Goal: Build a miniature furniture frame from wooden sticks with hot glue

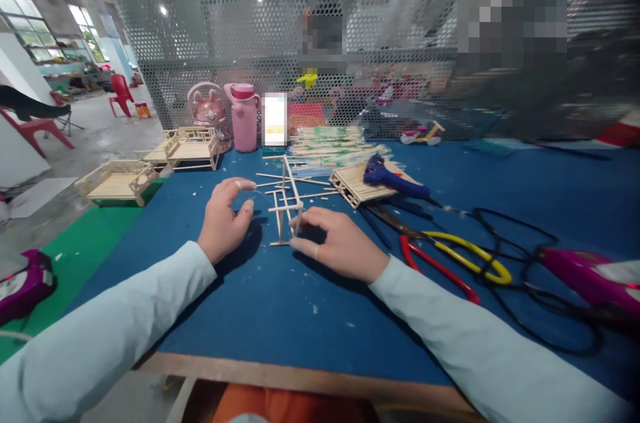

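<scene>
"Where's the small pale frame of wooden sticks (pixel 299 207)?"

"Standing on the blue tabletop (pixel 310 323), left of the middle, between the near and far edges."

"And the right hand (pixel 345 243)?"

"At the frame's right side, finger and thumb bent and partly apart against it. I can't tell whether that grip is closed on a stick."

"The left hand (pixel 225 217)?"

"Just left of the frame, its grip open, thumb and forefinger apart. A thin, clear strand shows between the forefinger and the frame."

"What's nearby?"

"Loose thin sticks (pixel 323 196) behind the frame. Off to the right, a blue glue gun (pixel 393 177) lies on a flat slatted stick piece (pixel 354 184), with black-bladed cutters with red and yellow handles (pixel 413 232) nearer us."

"And along the far edge?"

"A pink bottle (pixel 245 121), left of the bundled sticks in clear-and-green wrapping (pixel 330 143)."
</scene>
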`<state>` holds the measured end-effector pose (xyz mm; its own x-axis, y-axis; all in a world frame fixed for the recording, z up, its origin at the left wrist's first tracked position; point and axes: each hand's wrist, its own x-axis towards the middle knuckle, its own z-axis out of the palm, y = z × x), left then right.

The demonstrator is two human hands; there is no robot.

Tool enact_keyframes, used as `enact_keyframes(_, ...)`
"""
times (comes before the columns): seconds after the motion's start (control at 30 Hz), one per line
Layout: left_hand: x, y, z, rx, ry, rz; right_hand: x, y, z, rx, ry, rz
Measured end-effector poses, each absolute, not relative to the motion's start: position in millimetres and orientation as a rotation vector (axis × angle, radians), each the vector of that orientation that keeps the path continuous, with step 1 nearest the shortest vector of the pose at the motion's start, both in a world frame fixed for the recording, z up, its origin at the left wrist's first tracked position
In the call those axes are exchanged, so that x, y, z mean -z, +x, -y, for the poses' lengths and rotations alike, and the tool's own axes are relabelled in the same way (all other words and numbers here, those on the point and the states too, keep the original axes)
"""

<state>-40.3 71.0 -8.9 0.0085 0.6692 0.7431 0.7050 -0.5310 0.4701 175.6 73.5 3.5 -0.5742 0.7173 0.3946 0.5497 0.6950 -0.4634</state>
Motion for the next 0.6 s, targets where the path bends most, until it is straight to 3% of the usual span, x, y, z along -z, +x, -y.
enact_keyframes(0.6, 14, -41, -77, 1.697, -2.238, 1.790, -6, 190, -88, -0.296, -1.045, 2.162)
